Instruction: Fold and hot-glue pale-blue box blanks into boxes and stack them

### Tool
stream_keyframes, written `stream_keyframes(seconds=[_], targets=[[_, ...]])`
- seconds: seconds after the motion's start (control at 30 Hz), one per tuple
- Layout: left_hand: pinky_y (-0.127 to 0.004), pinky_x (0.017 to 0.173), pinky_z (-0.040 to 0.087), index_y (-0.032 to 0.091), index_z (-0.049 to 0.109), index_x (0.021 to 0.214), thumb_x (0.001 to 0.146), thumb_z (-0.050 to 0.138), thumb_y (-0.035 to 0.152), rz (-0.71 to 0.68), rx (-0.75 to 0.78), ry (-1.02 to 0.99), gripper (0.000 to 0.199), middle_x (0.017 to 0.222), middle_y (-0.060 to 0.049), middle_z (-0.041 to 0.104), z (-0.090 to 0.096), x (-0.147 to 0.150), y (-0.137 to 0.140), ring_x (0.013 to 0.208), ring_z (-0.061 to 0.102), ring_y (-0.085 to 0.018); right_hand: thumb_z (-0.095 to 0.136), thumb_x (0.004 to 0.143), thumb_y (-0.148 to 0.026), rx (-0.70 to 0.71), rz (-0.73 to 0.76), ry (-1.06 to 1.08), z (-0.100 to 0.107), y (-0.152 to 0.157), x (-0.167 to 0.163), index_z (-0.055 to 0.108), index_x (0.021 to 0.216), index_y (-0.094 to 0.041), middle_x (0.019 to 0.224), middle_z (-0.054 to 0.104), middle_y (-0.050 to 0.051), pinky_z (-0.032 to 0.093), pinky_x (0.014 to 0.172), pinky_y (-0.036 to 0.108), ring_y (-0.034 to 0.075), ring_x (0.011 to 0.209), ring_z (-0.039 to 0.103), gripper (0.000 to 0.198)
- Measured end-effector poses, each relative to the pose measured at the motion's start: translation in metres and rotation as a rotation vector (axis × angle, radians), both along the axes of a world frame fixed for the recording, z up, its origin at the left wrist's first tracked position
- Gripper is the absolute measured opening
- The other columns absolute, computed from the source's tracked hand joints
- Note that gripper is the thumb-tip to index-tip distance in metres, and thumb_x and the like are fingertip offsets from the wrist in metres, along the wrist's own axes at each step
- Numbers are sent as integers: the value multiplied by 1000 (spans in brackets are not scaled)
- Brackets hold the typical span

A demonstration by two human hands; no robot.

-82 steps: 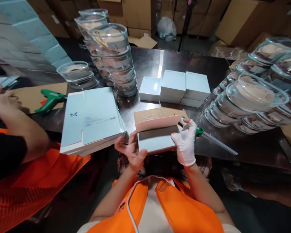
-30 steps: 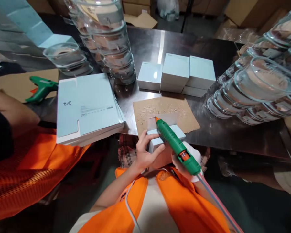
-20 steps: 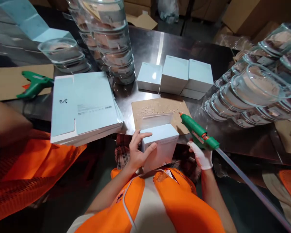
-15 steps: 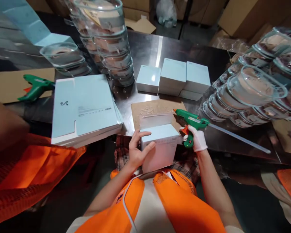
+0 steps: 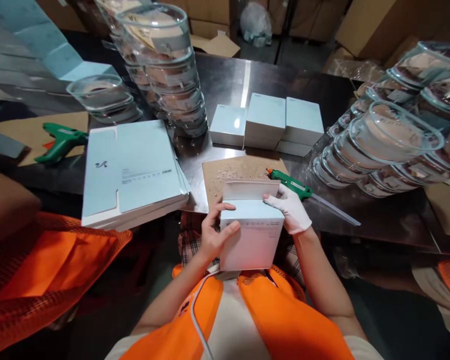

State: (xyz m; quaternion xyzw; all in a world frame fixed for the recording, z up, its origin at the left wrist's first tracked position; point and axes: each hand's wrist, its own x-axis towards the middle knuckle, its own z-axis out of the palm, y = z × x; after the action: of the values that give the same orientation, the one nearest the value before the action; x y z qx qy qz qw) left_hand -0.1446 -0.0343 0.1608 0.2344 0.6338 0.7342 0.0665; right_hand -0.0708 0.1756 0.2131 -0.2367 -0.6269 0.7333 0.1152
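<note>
A pale blue cardboard box (image 5: 250, 240) is held upright against my body, its long flap standing up at the far side. Bare and wrapped round the box's left edge, my left hand (image 5: 218, 234) has its thumb on the front face and its fingers on the top. My right hand (image 5: 290, 209), in a white glove, grips the box's far right corner, thumb at the raised flap. Just beyond it a green glue gun (image 5: 290, 184) lies on the table, its handle hidden behind the glove and a glue stick (image 5: 337, 210) poking out of its back end.
A cardboard sheet (image 5: 213, 172) with glue crumbs lies ahead. Finished-looking blue boxes (image 5: 265, 120) stand behind it. Flat box blanks (image 5: 135, 170) are piled at left, near another green glue gun (image 5: 62, 142). Clear tubs (image 5: 172, 75) rise in stacks on both sides. Co-workers' orange vests (image 5: 56, 265) show at the edges.
My right hand has let go of the glue gun, leaving it on the table, and moved left onto the box's right side. My left hand still holds the box.
</note>
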Motion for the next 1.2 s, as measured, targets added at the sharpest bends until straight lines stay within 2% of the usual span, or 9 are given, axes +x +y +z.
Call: stream_keyframes(seconds=[0.17, 0.27, 0.4, 0.57, 0.77, 0.87, 0.97, 1.07, 1.2], targets=[[-44, 105, 55, 36, 53, 137, 86, 86, 47, -50, 298, -15, 62, 108, -3, 73, -4, -10, 2, 118, 73, -26, 56, 74, -100, 248, 252, 231, -8, 13, 27, 82, 105, -23, 143, 71, 14, 59, 104, 49, 36, 130, 68, 87], [-43, 104, 56, 25, 71, 107, 88, 83, 45, -70, 182, 106, 29, 105, -6, 72, -4, -16, -4, 111, 72, -25, 73, 82, -82, 503, 382, 320, 1, 10, 31, 81, 119, -27, 152, 65, 14, 52, 116, 51, 34, 140, 62, 67], [-43, 105, 56, 22, 77, 88, 90, 81, 43, -48, 92, 218, 21, 105, -8, 71, 2, -18, -12, 111, 70, -24, 77, 97, -44, 655, 437, 406, 2, -5, 22, 80, 124, -30, 145, 71, 12, 52, 117, 47, 26, 134, 67, 31], [-43, 103, 56, 22, 77, 88, 91, 80, 45, -4, 79, 188, 24, 105, -7, 66, 8, -11, -11, 112, 70, -25, 74, 100, -42, 611, 329, 432, -14, -16, 20, 81, 119, -29, 148, 68, 12, 56, 113, 45, 26, 130, 70, 24], [-45, 110, 52, 26, 72, 104, 94, 76, 52, 83, 143, 130, 28, 118, -7, 63, 0, -14, -12, 125, 67, -28, 79, 95, -45, 553, -87, 464, -22, -34, 11, 77, 102, -24, 147, 64, 13, 56, 113, 52, 29, 124, 73, 22], [-51, 112, 53, 37, 45, 151, 74, 88, 69, -37, 57, 66, 94, 151, -14, 52, 0, -14, -27, 142, 56, -35, 79, 94, -41, 502, -255, 530, -11, -34, -6, 75, 97, -23, 150, 62, 11, 56, 112, 50, 29, 122, 74, 19], [-50, 103, 60, 37, 21, 164, 75, 92, 59, -252, -168, -49, 116, 152, -18, 52, 19, -21, -43, 132, 64, -35, 78, 93, -50, 379, -339, 569, 6, -17, -31, 72, 124, -27, 159, 55, 11, 57, 111, 45, 30, 134, 68, 39], [-46, 99, 63, 36, 30, 162, 85, 84, 53, -254, -193, -91, 96, 137, -13, 65, 60, -62, -37, 116, 72, -30, 68, 91, -72, 354, -256, 546, 13, 15, -54, 50, 157, -34, 170, 44, 10, 56, 113, 48, 33, 151, 53, 78], [-40, 100, 61, 30, 49, 152, 79, 87, 53, -95, -53, 37, 86, 141, -10, 66, 120, -168, 23, 119, 69, -28, 61, 96, -70, 532, -435, 431, 6, 53, -60, 57, 150, -30, 162, 53, 11, 44, 124, 56, 32, 149, 55, 67]])
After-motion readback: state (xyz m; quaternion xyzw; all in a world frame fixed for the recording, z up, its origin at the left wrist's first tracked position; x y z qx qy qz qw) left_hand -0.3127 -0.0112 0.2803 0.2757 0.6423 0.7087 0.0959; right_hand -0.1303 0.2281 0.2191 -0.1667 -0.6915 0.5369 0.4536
